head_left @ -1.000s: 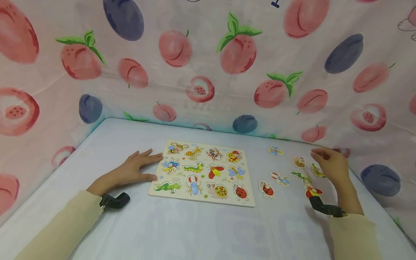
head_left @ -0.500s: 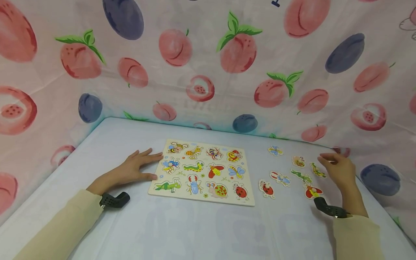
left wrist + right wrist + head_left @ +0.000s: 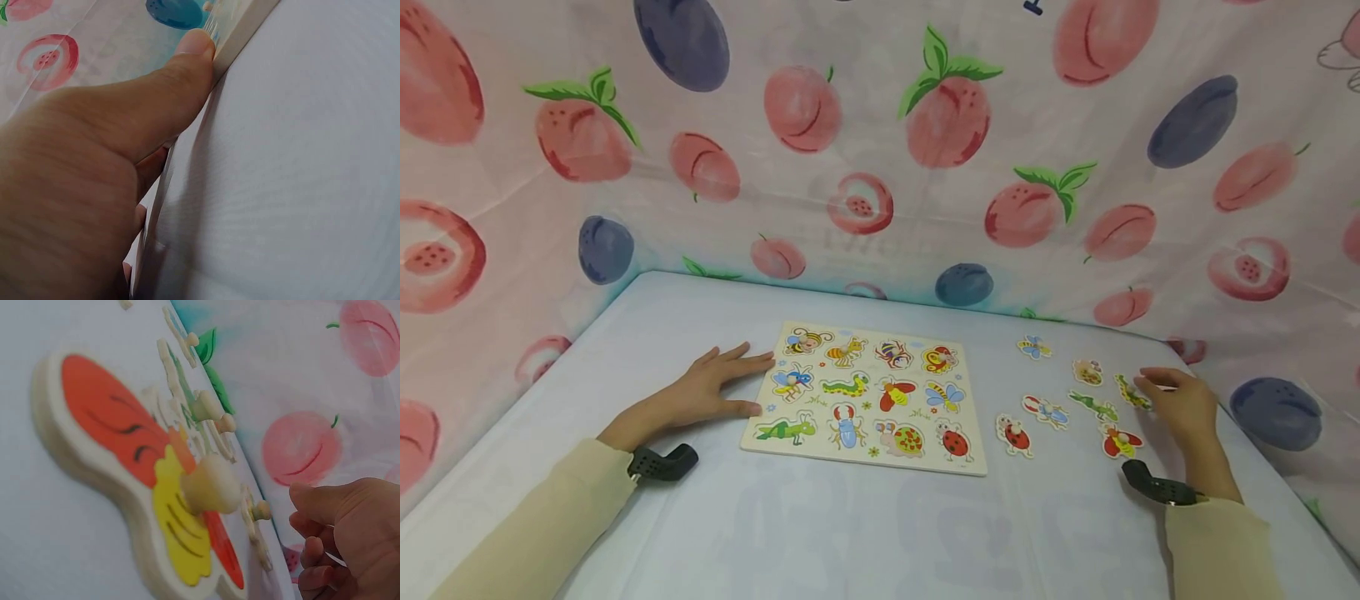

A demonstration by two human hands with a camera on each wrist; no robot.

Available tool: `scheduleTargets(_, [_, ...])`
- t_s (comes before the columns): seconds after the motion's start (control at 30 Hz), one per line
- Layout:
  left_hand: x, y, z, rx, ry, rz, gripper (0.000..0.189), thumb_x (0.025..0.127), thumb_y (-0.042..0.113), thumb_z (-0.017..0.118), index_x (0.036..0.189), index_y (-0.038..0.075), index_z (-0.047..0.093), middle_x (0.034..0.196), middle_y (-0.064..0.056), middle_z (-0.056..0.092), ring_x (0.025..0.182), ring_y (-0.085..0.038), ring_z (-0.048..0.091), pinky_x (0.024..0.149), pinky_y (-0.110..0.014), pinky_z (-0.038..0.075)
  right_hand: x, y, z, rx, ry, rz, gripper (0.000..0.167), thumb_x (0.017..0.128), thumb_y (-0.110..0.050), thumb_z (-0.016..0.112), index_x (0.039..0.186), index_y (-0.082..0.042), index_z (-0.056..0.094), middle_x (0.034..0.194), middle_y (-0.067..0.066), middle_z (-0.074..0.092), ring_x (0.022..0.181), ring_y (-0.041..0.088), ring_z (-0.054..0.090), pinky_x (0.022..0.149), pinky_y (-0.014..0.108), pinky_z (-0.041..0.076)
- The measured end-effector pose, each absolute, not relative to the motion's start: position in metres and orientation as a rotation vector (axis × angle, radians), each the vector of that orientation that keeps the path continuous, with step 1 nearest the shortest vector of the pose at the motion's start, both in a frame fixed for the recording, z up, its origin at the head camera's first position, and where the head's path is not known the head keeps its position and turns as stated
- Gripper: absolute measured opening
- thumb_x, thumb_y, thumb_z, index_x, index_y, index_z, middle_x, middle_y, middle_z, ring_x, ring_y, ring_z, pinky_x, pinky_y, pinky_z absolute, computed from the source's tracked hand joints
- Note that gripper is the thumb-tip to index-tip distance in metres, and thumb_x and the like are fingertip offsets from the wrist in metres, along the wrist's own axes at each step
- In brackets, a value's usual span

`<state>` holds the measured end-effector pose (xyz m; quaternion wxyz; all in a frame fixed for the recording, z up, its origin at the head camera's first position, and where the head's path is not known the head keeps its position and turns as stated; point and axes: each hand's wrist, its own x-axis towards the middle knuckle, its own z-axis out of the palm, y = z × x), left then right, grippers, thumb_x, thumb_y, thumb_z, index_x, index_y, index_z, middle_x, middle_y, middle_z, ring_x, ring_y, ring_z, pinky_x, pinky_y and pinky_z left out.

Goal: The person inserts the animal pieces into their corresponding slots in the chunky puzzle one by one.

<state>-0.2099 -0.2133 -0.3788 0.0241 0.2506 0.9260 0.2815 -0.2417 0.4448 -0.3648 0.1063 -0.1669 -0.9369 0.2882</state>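
A wooden peg puzzle board [image 3: 868, 457] with printed insects lies flat on the table. My left hand [image 3: 703, 390] rests at its left edge with fingers spread; in the left wrist view the thumb [image 3: 181, 75] touches the board's rim [image 3: 240, 40]. My right hand [image 3: 1183, 406] hovers just right of the caterpillar piece [image 3: 1131, 392], fingers loosely bent and holding nothing. In the right wrist view a gap shows between the right thumb [image 3: 315, 499] and that piece's knob [image 3: 262, 510]. Nearest the right wrist lies the red-and-yellow winged insect piece [image 3: 1120, 442].
More loose knobbed pieces lie right of the board: a dragonfly [image 3: 1034, 347], a snail [image 3: 1087, 372], a grasshopper [image 3: 1093, 405], a stag beetle [image 3: 1045, 412] and a ladybug [image 3: 1015, 436]. A fruit-print cloth [image 3: 865, 108] hangs behind the white table [image 3: 820, 533].
My right hand has moved rightward, then down closer to the caterpillar piece, which it partly covered at first. My left hand and the board have stayed in place.
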Motion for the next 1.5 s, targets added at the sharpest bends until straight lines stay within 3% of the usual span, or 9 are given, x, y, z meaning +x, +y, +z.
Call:
scheduleTargets(0.43, [-0.209, -0.213, -0.376, 0.786, 2.865, 0.869, 0.077, 0.081, 0.046, 0.072, 0.143, 0.01, 0.046, 0.149, -0.006, 0.04, 0.142, -0.039, 0.015, 0.111, -0.059, 0.001, -0.246, 0.447, -0.381, -0.591, -2.787, 0.859, 0.051, 0.099, -0.034, 0.05, 0.133, 0.004, 0.051, 0.133, 0.028, 0.048, 0.123, 0.046, 0.038, 0.096, 0.06, 0.035])
scheduleTargets(1.03, [-0.21, -0.214, -0.379, 0.796, 2.868, 0.888, 0.076, 0.08, 0.046, 0.073, 0.143, 0.012, 0.047, 0.148, -0.006, 0.041, 0.142, -0.04, 0.016, 0.111, -0.06, 0.001, -0.248, 0.45, -0.389, -0.603, -2.769, 0.903, 0.054, 0.097, -0.038, 0.054, 0.134, 0.001, 0.052, 0.135, 0.027, 0.048, 0.125, 0.047, 0.038, 0.098, 0.061, 0.034])
scheduleTargets(1.5, [-0.211, -0.214, -0.381, 0.773, 2.859, 0.872, 0.078, 0.079, 0.048, 0.073, 0.144, 0.013, 0.046, 0.149, -0.004, 0.039, 0.143, -0.038, 0.014, 0.111, -0.059, 0.0, -0.25, 0.444, -0.391, -0.569, -2.772, 0.854, 0.047, 0.1, -0.031, 0.051, 0.132, 0.002, 0.054, 0.129, 0.026, 0.052, 0.116, 0.042, 0.045, 0.096, 0.056, 0.04])
